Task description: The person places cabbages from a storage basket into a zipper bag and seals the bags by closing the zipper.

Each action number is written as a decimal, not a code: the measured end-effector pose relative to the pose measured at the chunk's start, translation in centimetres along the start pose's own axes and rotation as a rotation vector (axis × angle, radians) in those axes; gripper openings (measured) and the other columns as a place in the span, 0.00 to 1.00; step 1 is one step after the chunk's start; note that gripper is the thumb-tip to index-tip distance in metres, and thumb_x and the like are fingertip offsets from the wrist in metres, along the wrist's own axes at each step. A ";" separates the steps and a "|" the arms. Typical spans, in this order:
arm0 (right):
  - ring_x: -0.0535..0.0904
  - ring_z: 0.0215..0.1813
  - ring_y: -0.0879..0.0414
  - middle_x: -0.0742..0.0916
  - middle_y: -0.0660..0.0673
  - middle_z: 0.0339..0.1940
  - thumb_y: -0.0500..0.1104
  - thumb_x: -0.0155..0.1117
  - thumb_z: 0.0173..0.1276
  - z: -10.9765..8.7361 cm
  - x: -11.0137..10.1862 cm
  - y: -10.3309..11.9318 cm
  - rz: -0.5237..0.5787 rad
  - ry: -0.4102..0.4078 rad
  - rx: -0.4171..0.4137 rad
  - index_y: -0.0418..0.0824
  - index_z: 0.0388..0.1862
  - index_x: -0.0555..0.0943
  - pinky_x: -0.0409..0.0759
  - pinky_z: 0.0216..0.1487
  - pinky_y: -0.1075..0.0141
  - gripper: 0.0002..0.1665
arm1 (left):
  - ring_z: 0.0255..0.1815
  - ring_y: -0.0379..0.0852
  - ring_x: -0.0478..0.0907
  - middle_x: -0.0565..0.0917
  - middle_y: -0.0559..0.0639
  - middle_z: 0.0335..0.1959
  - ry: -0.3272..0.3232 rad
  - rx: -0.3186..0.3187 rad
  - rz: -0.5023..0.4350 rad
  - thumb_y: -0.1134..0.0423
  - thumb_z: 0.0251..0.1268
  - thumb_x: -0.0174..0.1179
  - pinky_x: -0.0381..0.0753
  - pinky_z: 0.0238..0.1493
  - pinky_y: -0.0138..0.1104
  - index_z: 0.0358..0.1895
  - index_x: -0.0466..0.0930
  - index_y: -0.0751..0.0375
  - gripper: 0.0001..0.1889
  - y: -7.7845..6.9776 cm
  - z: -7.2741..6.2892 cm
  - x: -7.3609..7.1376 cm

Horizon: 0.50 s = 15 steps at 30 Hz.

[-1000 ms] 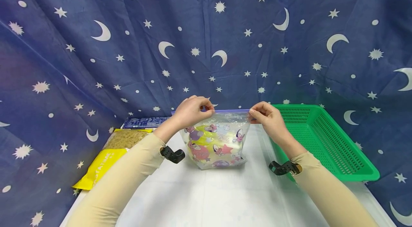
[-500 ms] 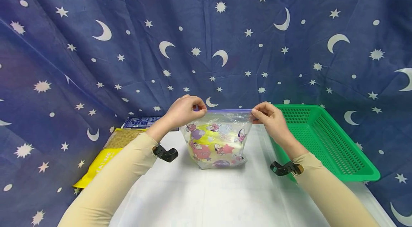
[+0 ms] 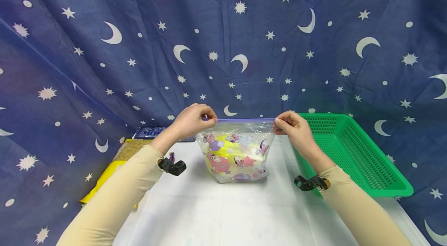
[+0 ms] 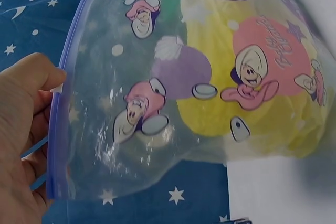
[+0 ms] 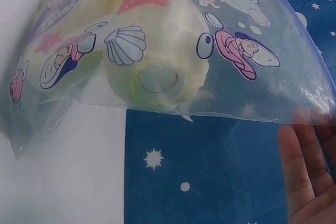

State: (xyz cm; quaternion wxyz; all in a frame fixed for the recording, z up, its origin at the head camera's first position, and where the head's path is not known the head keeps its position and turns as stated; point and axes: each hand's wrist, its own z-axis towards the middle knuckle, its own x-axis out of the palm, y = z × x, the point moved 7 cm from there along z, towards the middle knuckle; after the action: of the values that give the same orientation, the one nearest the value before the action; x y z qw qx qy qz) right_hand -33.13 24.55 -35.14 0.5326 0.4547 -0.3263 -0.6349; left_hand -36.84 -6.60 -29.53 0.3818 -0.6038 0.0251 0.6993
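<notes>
A clear zip bag [image 3: 237, 156] printed with pink and purple cartoon figures stands upright mid-table, something yellow inside it. Along its top runs a purple zip strip [image 3: 244, 120]. My left hand [image 3: 193, 120] pinches this strip near the left end, thumb against a small white piece on it in the left wrist view. At the top right corner my right hand [image 3: 295, 127] holds the bag between thumb and fingers. Through the film in the right wrist view, a pale round end [image 5: 157, 80] of the contents shows.
To the right stands a green perforated basket [image 3: 349, 153]. A yellow pasta packet [image 3: 104, 178] lies at the left, partly behind my left sleeve. Behind it are a flat blue packet [image 3: 150, 132] and a small purple item [image 3: 172, 156]. A star-patterned blue cloth [image 3: 223, 44] hangs behind the table.
My left hand has slid leftward along the zip strip toward the bag's left end. The small purple item has come into view behind the left wrist. My right hand stays at its corner.
</notes>
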 end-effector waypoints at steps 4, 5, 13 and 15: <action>0.85 0.44 0.51 0.85 0.33 0.43 0.47 0.63 0.78 0.0 0.0 0.0 -0.005 -0.006 0.005 0.29 0.50 0.78 0.87 0.46 0.62 0.19 | 0.42 0.46 0.74 0.83 0.42 0.35 -0.004 -0.007 -0.030 0.56 0.69 0.64 0.74 0.45 0.40 0.39 0.89 0.49 0.06 0.7 -0.4 -0.3; 0.85 0.44 0.51 0.85 0.33 0.43 0.47 0.63 0.78 -0.1 0.0 0.1 -0.005 -0.006 0.005 0.29 0.50 0.78 0.87 0.46 0.62 0.19 | 0.42 0.46 0.74 0.83 0.43 0.35 -0.003 -0.012 -0.037 0.56 0.69 0.64 0.74 0.45 0.40 0.39 0.89 0.50 0.06 0.9 -0.6 -0.4; 0.85 0.43 0.51 0.84 0.33 0.43 0.47 0.63 0.78 0.0 0.0 0.0 0.002 -0.008 0.016 0.29 0.50 0.77 0.87 0.46 0.61 0.20 | 0.42 0.46 0.74 0.83 0.43 0.37 -0.020 -0.035 -0.053 0.56 0.68 0.65 0.75 0.45 0.40 0.40 0.88 0.50 0.06 2.3 -1.4 -1.1; 0.85 0.43 0.51 0.85 0.34 0.43 0.47 0.63 0.77 0.0 0.0 0.0 0.003 -0.011 0.020 0.30 0.50 0.77 0.87 0.46 0.61 0.20 | 0.42 0.46 0.75 0.83 0.43 0.37 -0.022 -0.036 -0.057 0.55 0.68 0.64 0.75 0.46 0.40 0.40 0.88 0.50 0.06 2.5 -1.5 -1.2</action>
State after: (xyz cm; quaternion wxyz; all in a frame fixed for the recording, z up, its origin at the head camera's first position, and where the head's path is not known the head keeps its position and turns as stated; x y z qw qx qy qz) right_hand -33.13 24.52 -35.19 0.5271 0.4558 -0.3362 -0.6336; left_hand -37.00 -9.69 -29.99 0.3908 -0.6033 -0.0086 0.6951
